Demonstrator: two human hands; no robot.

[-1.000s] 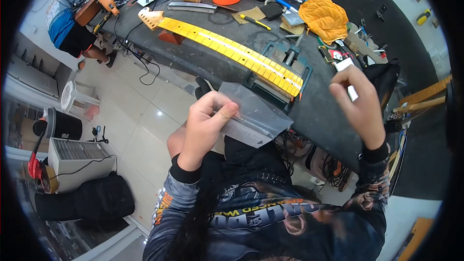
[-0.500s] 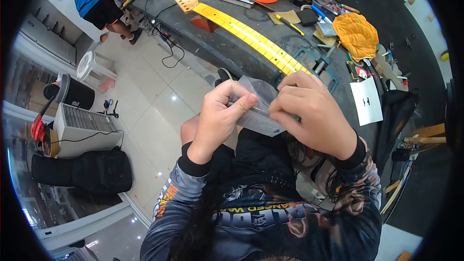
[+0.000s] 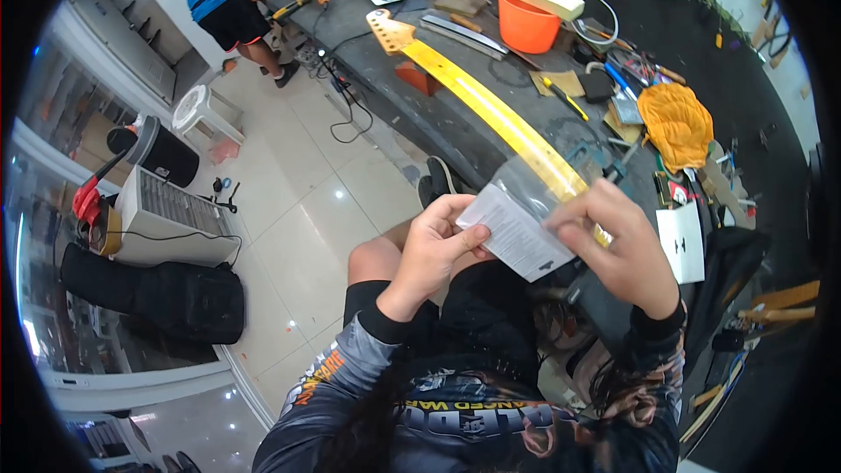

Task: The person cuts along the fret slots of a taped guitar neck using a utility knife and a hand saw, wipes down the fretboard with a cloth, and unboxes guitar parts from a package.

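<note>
My left hand (image 3: 435, 250) grips a clear plastic packet (image 3: 524, 182) with a white printed card (image 3: 508, 232) in it, thumb on the card's face. Small text covers the card, and a dark hanger-slot shape shows near its lower corner. At the packet's right side, my right hand (image 3: 613, 245) has its fingers curled and pinched on the plastic edge, slightly blurred. Just beyond both hands lies a guitar neck (image 3: 491, 114), its fretboard covered in yellow tape and its headstock (image 3: 388, 32) pointing away. The packet and right hand hide its near end.
The dark workbench (image 3: 368, 61) carries an orange dipper (image 3: 527, 24), an orange cloth (image 3: 674, 125), a yellow-black cutter (image 3: 565, 98) and a white sheet (image 3: 681, 241). Another person (image 3: 223, 9) stands at the far left end. A white stool (image 3: 206, 114) and black gig bag (image 3: 153, 293) are left.
The packet has turned so its printed card faces up. My right hand has shifted right along it. The whole view has swung, moving the bench rightward in frame.
</note>
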